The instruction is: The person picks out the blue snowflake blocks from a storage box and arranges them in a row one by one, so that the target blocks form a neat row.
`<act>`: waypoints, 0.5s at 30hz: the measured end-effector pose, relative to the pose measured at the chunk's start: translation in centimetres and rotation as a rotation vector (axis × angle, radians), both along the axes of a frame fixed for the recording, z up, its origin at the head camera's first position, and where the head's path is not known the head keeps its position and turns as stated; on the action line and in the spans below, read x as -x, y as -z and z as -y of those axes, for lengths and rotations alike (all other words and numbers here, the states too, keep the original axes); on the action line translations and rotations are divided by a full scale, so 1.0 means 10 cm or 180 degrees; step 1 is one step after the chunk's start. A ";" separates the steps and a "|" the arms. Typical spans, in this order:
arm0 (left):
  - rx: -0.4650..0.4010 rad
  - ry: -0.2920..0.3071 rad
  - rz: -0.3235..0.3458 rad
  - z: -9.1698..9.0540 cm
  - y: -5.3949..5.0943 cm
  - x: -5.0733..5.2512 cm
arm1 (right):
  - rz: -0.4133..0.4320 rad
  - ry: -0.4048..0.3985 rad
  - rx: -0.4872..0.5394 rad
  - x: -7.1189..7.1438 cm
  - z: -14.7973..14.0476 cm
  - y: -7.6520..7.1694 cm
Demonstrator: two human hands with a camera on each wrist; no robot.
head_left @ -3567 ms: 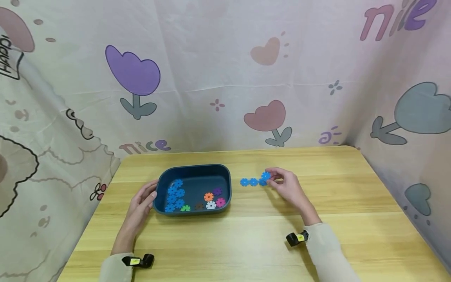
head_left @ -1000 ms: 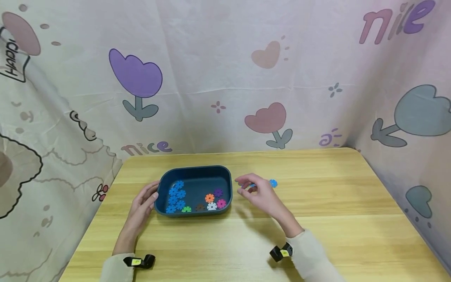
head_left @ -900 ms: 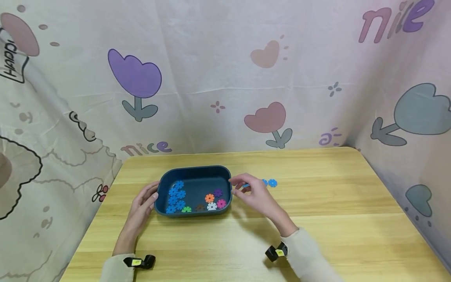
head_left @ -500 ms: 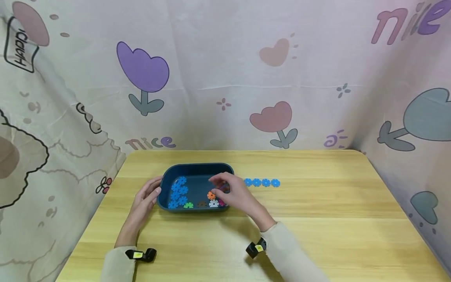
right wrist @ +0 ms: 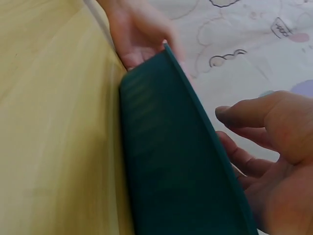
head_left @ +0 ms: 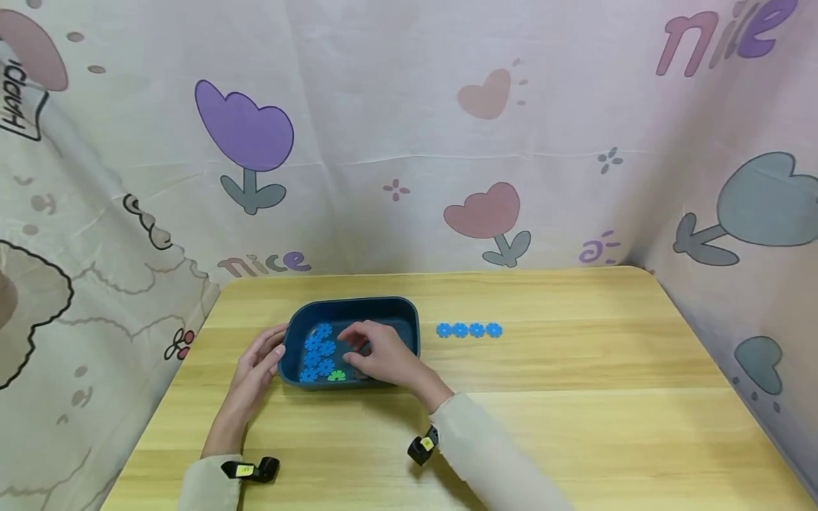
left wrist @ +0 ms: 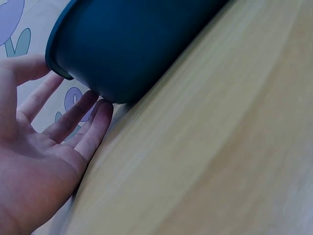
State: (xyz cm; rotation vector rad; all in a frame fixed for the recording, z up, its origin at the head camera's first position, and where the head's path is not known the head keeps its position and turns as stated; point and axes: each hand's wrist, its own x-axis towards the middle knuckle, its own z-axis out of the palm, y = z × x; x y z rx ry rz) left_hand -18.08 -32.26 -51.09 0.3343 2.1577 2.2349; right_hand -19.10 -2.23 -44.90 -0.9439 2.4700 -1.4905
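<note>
A dark teal plastic tray [head_left: 414, 312] stands on the table, holding blue notched snowflake discs [head_left: 311, 360] at its left end and a green disc [head_left: 336, 376] near the front. My left hand [head_left: 254, 369] holds the tray's left end; in the left wrist view its thumb is at the rim and its fingertips touch the outer wall. Over the middle of the tray is my right hand [head_left: 385, 356], thumb and fingers loosely bent and apart, nothing seen between them. It hides the tray's right part. Right of the tray, several blue discs [head_left: 469, 330] lie in a row.
The wooden table [head_left: 575, 426] reaches back to a printed cloth [head_left: 383, 106] that hangs behind and at both sides. A black wrist camera [head_left: 255, 470] is on the left sleeve, another wrist camera [head_left: 422, 447] on the right one.
My right hand has set a blue disc at the right end of the row, let go, then moved left over the tray. My left hand has stayed on the tray's end.
</note>
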 end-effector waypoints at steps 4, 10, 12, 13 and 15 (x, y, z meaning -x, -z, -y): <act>-0.0020 -0.0007 -0.0005 -0.04 0.02 -0.01 | 0.0066 -0.0072 -0.0118 0.03 0.11 0.02; 0.0012 0.0019 0.0035 -0.04 0.01 -0.01 | 0.0192 -0.0048 -0.0380 0.12 0.31 0.11; -0.0005 0.0020 0.0029 -0.03 0.00 -0.01 | 0.0172 -0.0050 -0.0480 0.15 0.37 0.13; -0.0015 0.0019 0.0023 -0.02 0.00 -0.01 | 0.0159 -0.0053 -0.0537 0.16 0.40 0.13; -0.0037 0.0047 -0.0009 -0.02 0.00 0.00 | 0.0122 -0.0072 -0.0666 0.18 0.45 0.13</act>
